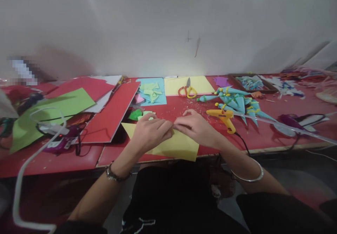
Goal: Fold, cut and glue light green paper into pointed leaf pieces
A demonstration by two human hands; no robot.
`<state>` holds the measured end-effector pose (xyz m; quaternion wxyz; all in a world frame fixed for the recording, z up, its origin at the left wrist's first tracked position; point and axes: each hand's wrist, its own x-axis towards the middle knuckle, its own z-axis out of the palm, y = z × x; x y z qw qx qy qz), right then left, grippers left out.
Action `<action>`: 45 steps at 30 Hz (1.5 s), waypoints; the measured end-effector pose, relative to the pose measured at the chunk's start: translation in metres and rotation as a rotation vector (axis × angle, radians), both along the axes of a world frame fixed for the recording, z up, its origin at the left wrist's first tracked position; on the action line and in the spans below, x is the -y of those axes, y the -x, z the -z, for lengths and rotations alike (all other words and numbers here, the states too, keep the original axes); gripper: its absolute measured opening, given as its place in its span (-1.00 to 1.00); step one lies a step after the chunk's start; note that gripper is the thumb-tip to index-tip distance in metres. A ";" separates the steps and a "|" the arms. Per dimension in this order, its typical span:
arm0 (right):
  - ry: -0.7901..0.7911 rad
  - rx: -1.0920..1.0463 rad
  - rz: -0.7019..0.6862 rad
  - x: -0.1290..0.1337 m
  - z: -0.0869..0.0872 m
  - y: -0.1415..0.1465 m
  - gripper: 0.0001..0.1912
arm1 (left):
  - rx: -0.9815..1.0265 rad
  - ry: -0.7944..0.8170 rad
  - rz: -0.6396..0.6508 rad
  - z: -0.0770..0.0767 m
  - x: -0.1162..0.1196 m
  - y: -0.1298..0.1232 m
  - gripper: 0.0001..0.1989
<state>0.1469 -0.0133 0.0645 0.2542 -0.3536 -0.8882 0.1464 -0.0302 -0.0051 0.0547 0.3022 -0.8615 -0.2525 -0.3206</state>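
Above a sheet of yellow paper (pixel 181 147) at the table's front edge, my left hand (pixel 152 131) and my right hand (pixel 194 127) meet fingertip to fingertip. Both are closed in a pinch; whatever lies between the fingers is hidden or too small to name. Just beyond my left hand are a bright green piece (pixel 135 114) and some pale green paper. A yellow glue gun (pixel 222 116) lies right of my right hand. Farther back, scissors (pixel 187 90) with red and yellow handles rest on a pale yellow sheet (pixel 171 85).
Blue paper cones (pixel 237 102) with yellow and green trim are piled at the right, before a brown tray (pixel 270 86). Light green strips (pixel 151 91) lie on blue paper. A red board (pixel 110 116) and a green sheet (pixel 60 109) fill the left. A white partition (pixel 131 33) stands behind.
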 end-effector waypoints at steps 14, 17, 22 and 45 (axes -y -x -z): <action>0.052 -0.081 0.183 0.006 0.005 -0.049 -0.73 | 0.012 0.124 -0.292 0.022 -0.032 0.072 -0.81; 0.107 -0.141 0.246 0.006 0.012 -0.057 -0.71 | 0.205 0.285 -0.424 0.033 -0.034 0.084 -0.84; 0.205 -0.157 0.328 0.000 0.044 -0.055 -0.70 | 0.278 0.931 -0.269 0.067 -0.021 0.066 -0.72; 0.130 0.357 0.224 0.038 0.100 0.010 -0.37 | 0.706 1.308 -0.277 0.094 0.011 0.077 -0.56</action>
